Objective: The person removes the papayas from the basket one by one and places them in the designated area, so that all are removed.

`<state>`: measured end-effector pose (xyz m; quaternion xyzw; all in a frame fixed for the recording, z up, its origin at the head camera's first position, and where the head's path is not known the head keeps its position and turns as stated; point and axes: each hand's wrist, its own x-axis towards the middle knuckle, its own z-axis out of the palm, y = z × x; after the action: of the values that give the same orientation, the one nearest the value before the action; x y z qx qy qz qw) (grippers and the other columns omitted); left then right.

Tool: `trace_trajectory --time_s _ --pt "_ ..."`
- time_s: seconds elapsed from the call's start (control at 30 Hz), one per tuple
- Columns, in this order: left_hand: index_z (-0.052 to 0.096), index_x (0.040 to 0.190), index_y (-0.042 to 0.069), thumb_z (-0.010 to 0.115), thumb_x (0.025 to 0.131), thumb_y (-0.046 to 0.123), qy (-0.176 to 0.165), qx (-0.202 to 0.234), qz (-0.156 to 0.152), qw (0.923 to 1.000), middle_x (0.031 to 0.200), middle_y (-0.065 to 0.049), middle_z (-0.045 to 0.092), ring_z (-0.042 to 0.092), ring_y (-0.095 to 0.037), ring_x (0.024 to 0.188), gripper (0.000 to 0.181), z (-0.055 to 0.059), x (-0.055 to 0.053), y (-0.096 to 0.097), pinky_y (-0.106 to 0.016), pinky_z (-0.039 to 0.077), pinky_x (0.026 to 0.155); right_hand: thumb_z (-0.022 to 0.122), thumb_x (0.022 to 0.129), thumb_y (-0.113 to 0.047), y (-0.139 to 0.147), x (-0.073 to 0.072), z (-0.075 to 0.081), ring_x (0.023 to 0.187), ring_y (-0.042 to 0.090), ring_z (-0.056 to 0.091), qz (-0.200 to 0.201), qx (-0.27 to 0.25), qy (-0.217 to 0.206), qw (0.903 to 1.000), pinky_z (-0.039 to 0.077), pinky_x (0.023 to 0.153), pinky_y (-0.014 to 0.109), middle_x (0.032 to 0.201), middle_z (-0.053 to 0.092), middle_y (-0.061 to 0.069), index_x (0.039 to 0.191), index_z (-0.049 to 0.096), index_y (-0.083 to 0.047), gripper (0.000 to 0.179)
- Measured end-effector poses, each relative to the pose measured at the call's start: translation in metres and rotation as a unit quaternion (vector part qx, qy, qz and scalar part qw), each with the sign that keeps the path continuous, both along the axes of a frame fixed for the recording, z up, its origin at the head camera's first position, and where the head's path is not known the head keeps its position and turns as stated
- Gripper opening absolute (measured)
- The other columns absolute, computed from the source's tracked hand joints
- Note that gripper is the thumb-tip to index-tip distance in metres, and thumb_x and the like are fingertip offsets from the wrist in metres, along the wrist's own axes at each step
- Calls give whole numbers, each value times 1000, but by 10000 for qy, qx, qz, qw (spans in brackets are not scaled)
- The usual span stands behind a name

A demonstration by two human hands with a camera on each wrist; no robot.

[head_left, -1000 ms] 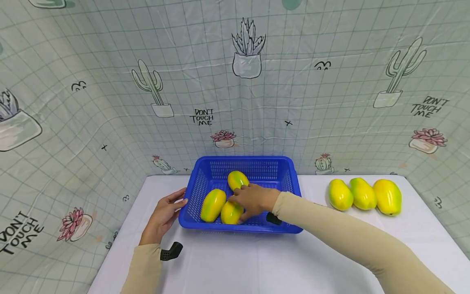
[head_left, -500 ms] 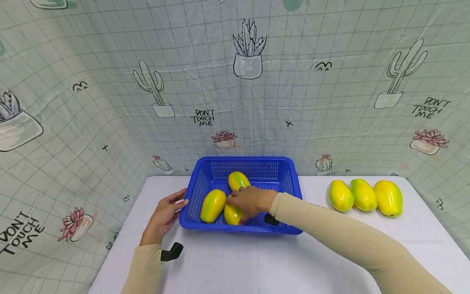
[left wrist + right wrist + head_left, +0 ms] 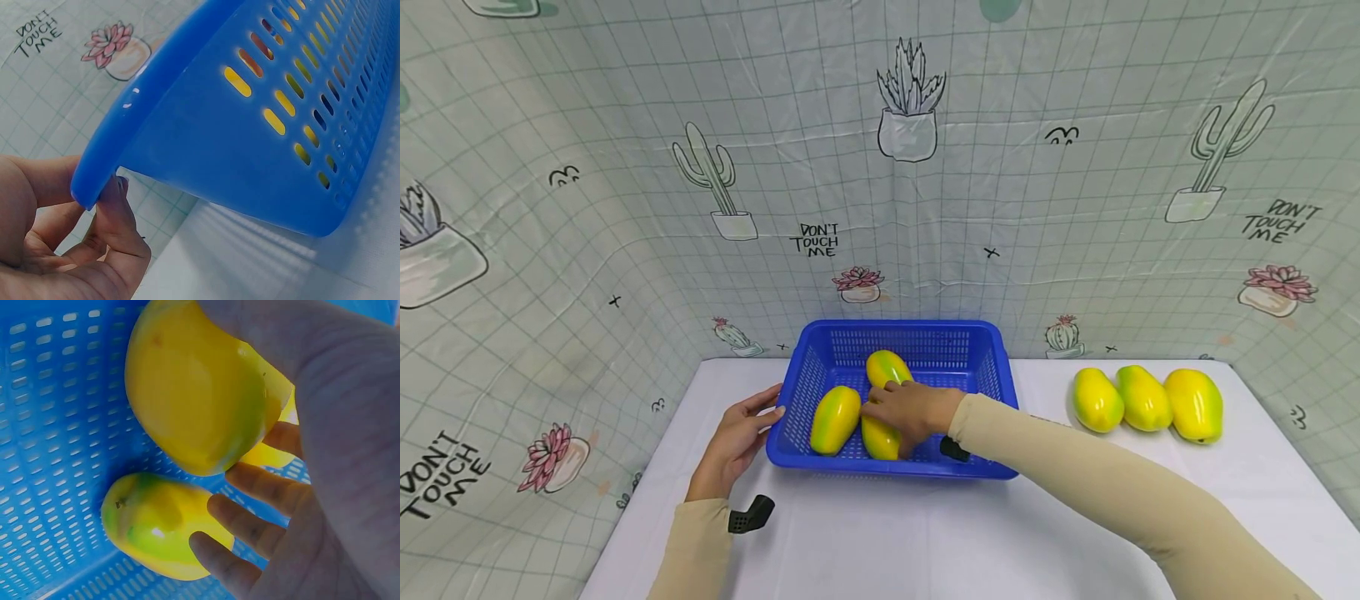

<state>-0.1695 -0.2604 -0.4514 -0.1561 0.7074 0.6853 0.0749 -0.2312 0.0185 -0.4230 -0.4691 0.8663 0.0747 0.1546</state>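
Observation:
My left hand (image 3: 735, 437) pinches the left rim of a blue plastic basket (image 3: 891, 469); in the left wrist view, thumb and fingers lie on either side of the rim (image 3: 119, 134). Inside the basket, my right hand (image 3: 919, 410) holds a yellow-green mango (image 3: 878, 439) near the front wall. The right wrist view shows the thumb and a finger against this mango (image 3: 194, 387), with the other fingers spread beside it. A second mango (image 3: 836, 421) lies to its left. Behind it is a third mango (image 3: 886, 367), partly covered by the right hand.
Three more mangoes (image 3: 1142, 398) lie in a row on the white tabletop (image 3: 1045, 533), right of the basket. Cloth printed with cacti (image 3: 910, 192) hangs behind and at the sides. A black wrist mount (image 3: 751, 514) sits at the left wrist.
The right hand has closed further around the front mango, which has shifted slightly right and turned. The left hand and basket stay in place.

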Motion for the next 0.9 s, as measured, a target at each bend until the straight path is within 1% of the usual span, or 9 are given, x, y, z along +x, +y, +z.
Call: trace_trajectory --time_s 0.07,0.17,0.27,0.5,0.67,0.9 --pt "44 159 -1 59 106 0 -3 12 2 10000 156 -24 43 64 -9 100 54 0 0 0 -16 57 85 93 83 -37 1 0 -1 132 26 51 15 11 9 10000 48 113 41 144 51 5 148 50 -22 79" --pt "44 159 -1 59 106 0 -9 15 9 10000 156 -24 43 64 -8 99 54 0 0 0 -16 57 85 92 83 -36 1 -1 -1 137 27 49 -22 37 -96 9999 46 117 42 148 50 6 150 48 -23 81" --pt "44 159 -1 58 106 0 -2 20 5 10000 155 -24 43 64 -8 98 54 0 0 0 -16 57 84 93 83 -35 1 -1 -1 139 26 47 -54 76 -201 9998 43 119 42 152 49 5 153 45 -25 85" --pt "43 159 -2 57 106 -1 16 61 -35 10000 154 -23 43 64 -7 97 55 1 -1 -1 -17 58 84 93 83 -34 1 -5 -2 140 26 47 79 58 -241 9997 42 120 40 151 48 5 154 44 -24 87" --pt "42 159 -2 57 106 -2 17 70 -50 10000 154 -23 43 63 -7 97 55 2 -1 -1 -17 58 84 93 82 -33 1 -5 -2 140 26 47 62 26 -287 9996 41 121 40 152 49 6 153 45 -24 86" --pt "43 159 -2 58 106 -1 -16 72 -35 10000 156 -24 42 64 -7 97 55 1 0 0 -17 57 84 95 80 -33 7 -6 1 141 28 48 83 -129 -281 9995 39 122 45 153 48 6 152 46 -23 87"
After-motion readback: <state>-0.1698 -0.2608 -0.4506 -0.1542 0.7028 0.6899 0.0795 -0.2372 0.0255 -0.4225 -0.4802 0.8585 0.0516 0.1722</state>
